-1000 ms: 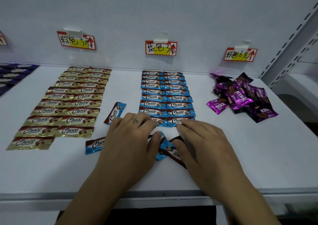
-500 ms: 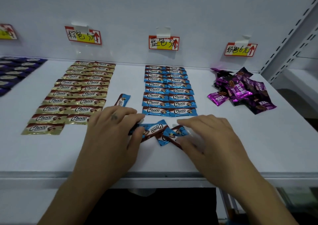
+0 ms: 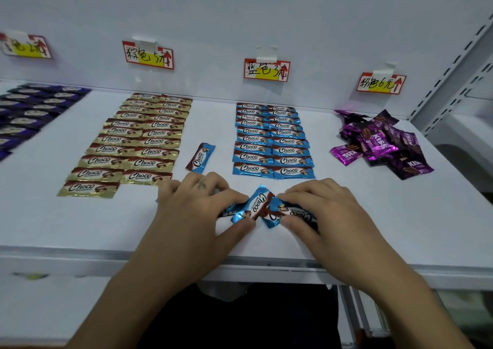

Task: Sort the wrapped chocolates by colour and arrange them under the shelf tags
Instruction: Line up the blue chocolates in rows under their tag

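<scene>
My left hand (image 3: 197, 215) pinches a blue Choco chocolate (image 3: 257, 201) between thumb and fingers near the shelf's front. Beside it, my right hand (image 3: 325, 215) pinches another blue Choco chocolate (image 3: 277, 211); the two wrappers touch between the hands. One loose blue chocolate (image 3: 200, 157) lies slanted just beyond my left hand. Two neat columns of blue chocolates (image 3: 272, 140) lie under the blue tag (image 3: 266, 70). Gold chocolates (image 3: 133, 143) lie in two columns under the tag at the left (image 3: 148, 55).
A loose heap of purple Kiss chocolates (image 3: 381, 145) lies under the right tag (image 3: 381, 83). Dark purple chocolates (image 3: 29, 113) lie in rows at the far left under another tag (image 3: 26, 46). The white shelf (image 3: 373, 228) ends at a front edge; a perforated upright (image 3: 450, 73) stands at the right.
Both hands have drawn the blue chocolates together at the shelf's front and now pinch one each. The camera has come closer and shifted left, showing a fourth tag.
</scene>
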Action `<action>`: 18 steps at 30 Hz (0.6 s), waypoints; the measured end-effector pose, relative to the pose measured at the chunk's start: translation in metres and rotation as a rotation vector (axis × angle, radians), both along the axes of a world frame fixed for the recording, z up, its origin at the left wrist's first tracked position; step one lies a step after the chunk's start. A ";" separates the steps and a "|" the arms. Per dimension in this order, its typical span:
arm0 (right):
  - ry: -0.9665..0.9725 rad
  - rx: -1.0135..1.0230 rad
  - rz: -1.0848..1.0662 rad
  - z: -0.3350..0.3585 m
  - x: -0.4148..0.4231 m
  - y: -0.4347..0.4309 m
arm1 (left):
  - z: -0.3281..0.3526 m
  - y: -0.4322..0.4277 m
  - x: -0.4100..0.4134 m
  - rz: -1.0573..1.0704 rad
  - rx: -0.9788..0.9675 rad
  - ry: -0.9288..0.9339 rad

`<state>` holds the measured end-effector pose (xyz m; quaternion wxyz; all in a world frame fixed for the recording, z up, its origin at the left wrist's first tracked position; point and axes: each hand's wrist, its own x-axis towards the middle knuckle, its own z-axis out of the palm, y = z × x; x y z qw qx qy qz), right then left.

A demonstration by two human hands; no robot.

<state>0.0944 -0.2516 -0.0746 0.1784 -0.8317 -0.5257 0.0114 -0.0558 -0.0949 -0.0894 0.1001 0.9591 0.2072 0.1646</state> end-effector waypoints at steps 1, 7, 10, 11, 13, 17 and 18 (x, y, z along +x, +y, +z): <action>0.013 0.022 0.005 0.001 0.000 0.000 | 0.000 -0.001 -0.001 -0.007 -0.004 -0.013; 0.136 0.048 -0.013 0.006 0.004 0.000 | 0.011 -0.010 0.008 0.094 -0.261 -0.029; 0.149 0.169 -0.013 0.008 0.003 -0.001 | 0.010 -0.009 0.012 0.102 -0.350 -0.082; 0.175 0.217 -0.018 0.009 0.003 -0.003 | 0.009 -0.009 0.012 0.092 -0.408 -0.134; 0.268 0.326 -0.050 0.013 0.005 -0.005 | 0.007 -0.007 0.011 0.085 -0.484 -0.280; 0.620 0.631 -0.133 0.025 0.008 -0.005 | 0.020 -0.004 0.017 0.114 -0.595 -0.484; 0.674 0.669 -0.157 0.026 0.008 -0.003 | 0.024 -0.005 0.021 0.123 -0.689 -0.512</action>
